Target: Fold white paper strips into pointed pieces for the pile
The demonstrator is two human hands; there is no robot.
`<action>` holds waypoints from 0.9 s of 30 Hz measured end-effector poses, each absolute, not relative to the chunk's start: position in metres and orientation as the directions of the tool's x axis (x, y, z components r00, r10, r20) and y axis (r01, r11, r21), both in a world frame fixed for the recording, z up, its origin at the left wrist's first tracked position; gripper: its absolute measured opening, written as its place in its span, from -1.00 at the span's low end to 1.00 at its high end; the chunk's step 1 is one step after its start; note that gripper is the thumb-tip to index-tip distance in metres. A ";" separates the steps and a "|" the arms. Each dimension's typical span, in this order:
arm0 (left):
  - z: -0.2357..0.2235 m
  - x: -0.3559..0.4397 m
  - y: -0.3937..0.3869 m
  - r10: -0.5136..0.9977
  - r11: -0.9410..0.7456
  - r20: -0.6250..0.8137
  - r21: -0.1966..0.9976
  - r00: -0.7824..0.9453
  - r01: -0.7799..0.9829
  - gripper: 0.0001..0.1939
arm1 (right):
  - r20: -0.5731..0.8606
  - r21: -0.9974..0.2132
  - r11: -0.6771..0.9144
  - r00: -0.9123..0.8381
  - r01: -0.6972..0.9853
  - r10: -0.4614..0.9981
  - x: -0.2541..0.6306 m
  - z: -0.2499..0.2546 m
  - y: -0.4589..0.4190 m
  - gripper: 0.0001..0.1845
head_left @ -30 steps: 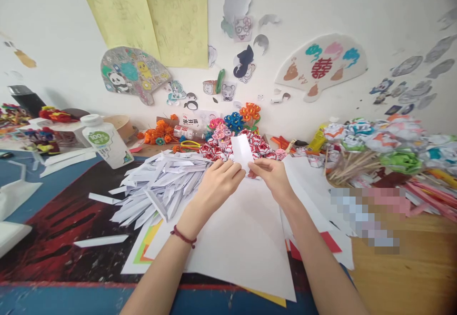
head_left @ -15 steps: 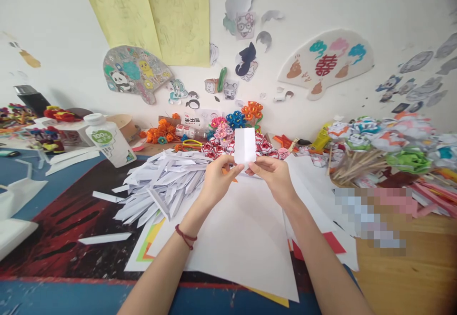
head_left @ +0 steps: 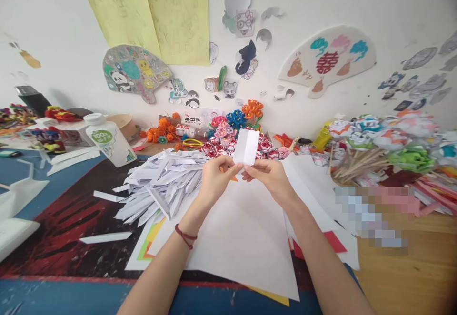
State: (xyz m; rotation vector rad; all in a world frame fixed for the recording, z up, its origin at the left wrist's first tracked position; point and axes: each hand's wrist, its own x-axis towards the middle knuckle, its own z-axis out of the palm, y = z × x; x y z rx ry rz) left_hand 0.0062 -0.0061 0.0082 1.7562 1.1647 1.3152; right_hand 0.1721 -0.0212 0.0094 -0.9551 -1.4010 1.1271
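Note:
My left hand (head_left: 216,179) and my right hand (head_left: 268,176) both pinch the lower edge of a small white paper slip (head_left: 246,147), which stands upright between them with a crease down its middle. The fingers of each hand are closed on it. The hands hover over a large white sheet (head_left: 243,231) lying on the table. A heap of folded white paper strips (head_left: 162,184) lies just left of my left hand. Small red-and-white paper flowers (head_left: 262,147) sit right behind the slip.
A white bottle with a green label (head_left: 107,139) stands at the back left. Colourful paper flowers (head_left: 235,119) line the wall. Paper blooms on wooden sticks (head_left: 378,146) pile up at the right. Loose strips (head_left: 103,238) lie on the dark red mat (head_left: 53,229).
The slip has turned from leaning left to upright and now leans slightly right. Both hands have shifted a little upward and stayed pinched on it.

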 end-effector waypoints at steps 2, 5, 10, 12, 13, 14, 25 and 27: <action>0.009 0.007 -0.007 0.917 -0.398 0.385 0.878 0.100 0.266 -0.67 | 0.227 -0.974 0.224 -0.135 -0.038 0.964 0.172 0.010 -0.021 -0.73; 0.010 0.008 -0.008 0.909 -0.416 0.408 0.865 0.091 0.281 -0.67 | 0.218 -0.976 0.214 -0.138 -0.047 0.966 0.173 0.010 -0.021 -0.72; 0.009 0.009 -0.008 0.903 -0.426 0.419 0.853 0.091 0.302 -0.67 | 0.210 -0.978 0.209 -0.159 -0.025 0.965 0.173 0.011 -0.022 -0.69; 0.008 0.009 -0.009 0.903 -0.427 0.418 0.850 0.096 0.308 -0.67 | 0.212 -0.977 0.212 -0.170 -0.019 0.962 0.173 0.012 -0.023 -0.68; 0.008 0.008 -0.009 0.904 -0.426 0.416 0.851 0.101 0.308 -0.66 | 0.212 -0.977 0.213 -0.173 -0.018 0.962 0.173 0.012 -0.023 -0.68; 0.008 0.008 -0.009 0.905 -0.425 0.412 0.853 0.109 0.302 -0.66 | 0.213 -0.977 0.213 -0.173 -0.019 0.962 0.173 0.012 -0.023 -0.67; 0.011 0.006 -0.008 0.898 -0.439 0.412 0.863 0.156 0.249 -0.70 | 0.222 -0.975 0.220 -0.140 -0.029 0.965 0.175 0.011 -0.021 -0.70; 0.011 0.006 -0.009 0.889 -0.457 0.431 0.852 0.152 0.257 -0.70 | 0.225 -0.974 0.221 -0.131 -0.042 0.966 0.175 0.012 -0.021 -0.71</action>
